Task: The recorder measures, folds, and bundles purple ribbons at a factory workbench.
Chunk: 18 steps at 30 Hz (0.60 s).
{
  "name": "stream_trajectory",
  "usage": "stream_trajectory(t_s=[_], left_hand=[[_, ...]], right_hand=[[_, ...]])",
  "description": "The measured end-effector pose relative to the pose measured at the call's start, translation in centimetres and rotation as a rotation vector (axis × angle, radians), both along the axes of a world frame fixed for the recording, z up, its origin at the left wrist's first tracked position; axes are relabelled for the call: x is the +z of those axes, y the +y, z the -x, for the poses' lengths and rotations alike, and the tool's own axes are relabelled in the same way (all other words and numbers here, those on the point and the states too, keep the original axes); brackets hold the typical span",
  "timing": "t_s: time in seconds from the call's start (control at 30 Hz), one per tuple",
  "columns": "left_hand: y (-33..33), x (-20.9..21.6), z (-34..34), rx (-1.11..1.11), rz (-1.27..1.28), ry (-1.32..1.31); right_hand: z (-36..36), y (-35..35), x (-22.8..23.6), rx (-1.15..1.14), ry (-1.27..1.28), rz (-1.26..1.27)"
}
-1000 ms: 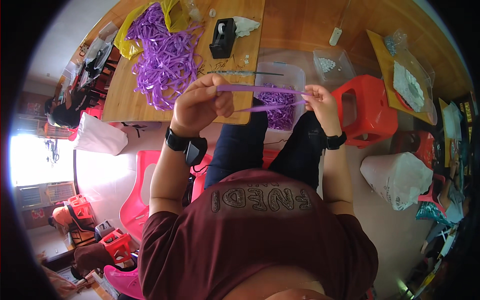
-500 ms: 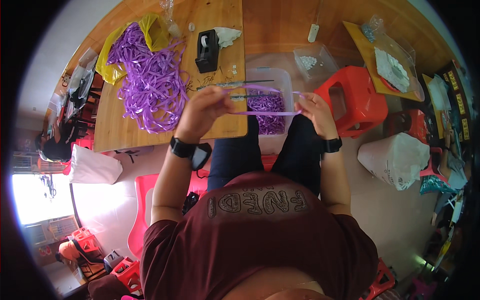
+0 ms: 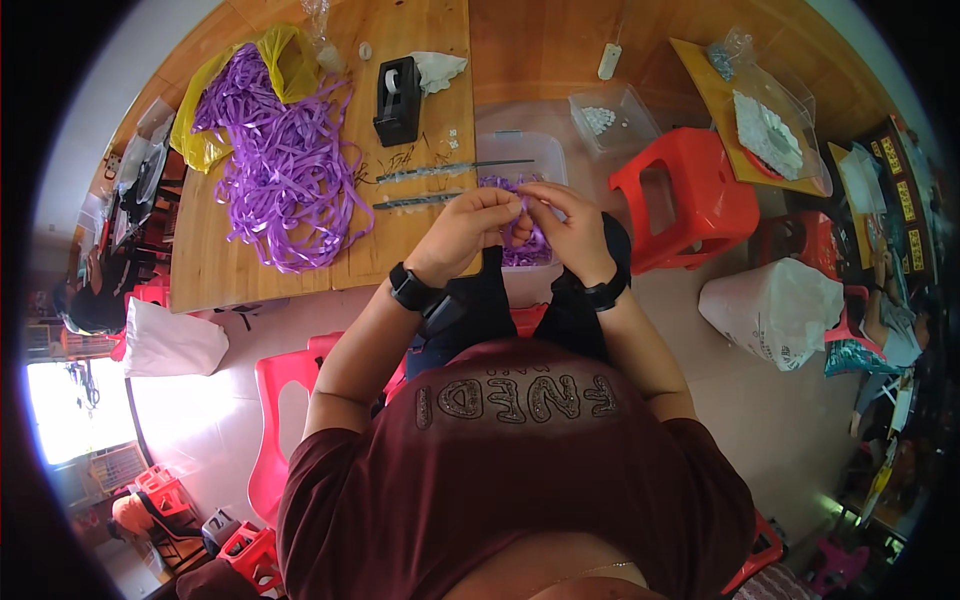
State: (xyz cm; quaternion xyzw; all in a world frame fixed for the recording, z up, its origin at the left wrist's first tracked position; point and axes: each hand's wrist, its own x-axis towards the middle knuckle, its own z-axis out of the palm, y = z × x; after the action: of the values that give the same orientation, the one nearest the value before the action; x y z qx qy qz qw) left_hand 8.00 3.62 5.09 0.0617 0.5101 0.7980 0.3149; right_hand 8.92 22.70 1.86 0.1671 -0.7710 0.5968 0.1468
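My left hand (image 3: pixel 460 232) and my right hand (image 3: pixel 578 240) meet in front of me, fingertips pinched close together on a purple ribbon (image 3: pixel 523 203). Most of the ribbon is hidden by my fingers. Below them, between my knees, a clear plastic bin (image 3: pixel 556 150) holds short purple ribbon pieces (image 3: pixel 525 252). On the wooden table (image 3: pixel 330 285) to the left lies a heap of long purple ribbons (image 3: pixel 285 165), partly inside a yellow plastic bag (image 3: pixel 188 150). Two thin dark rods (image 3: pixel 503 162) rest near the table's right edge, one reaching out over the bin.
A black tape dispenser (image 3: pixel 397 112) and crumpled white tissue (image 3: pixel 438 70) are on the table. Right of the bin stand a red plastic stool (image 3: pixel 715 200), a clear box (image 3: pixel 642 122) with white pieces, and a large white sack (image 3: pixel 765 310).
Half a second ago my hands were apart with the ribbon stretched in a loop between them. They have come together, and the ribbon is now bunched at my fingers.
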Motion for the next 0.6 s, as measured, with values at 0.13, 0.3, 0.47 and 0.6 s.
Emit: stream_trajectory(t_s=[0.13, 0.3, 0.47, 0.6], left_hand=[[1.6, -1.6, -0.2, 0.04, 0.018, -0.023], [3.6, -3.4, 0.2, 0.092, -0.027, -0.086], [3.7, -3.0, 0.2, 0.121, -0.07, -0.092], [3.4, -4.2, 0.5, 0.102, -0.076, -0.063]], right_hand=[[0.2, 1.3, 0.0, -0.03, -0.12, 0.0], [0.6, 2.0, -0.4, -0.012, -0.151, -0.012], [1.2, 2.2, -0.9, -0.067, 0.165, -0.218], [0.9, 2.8, -1.3, -0.014, -0.118, -0.104]])
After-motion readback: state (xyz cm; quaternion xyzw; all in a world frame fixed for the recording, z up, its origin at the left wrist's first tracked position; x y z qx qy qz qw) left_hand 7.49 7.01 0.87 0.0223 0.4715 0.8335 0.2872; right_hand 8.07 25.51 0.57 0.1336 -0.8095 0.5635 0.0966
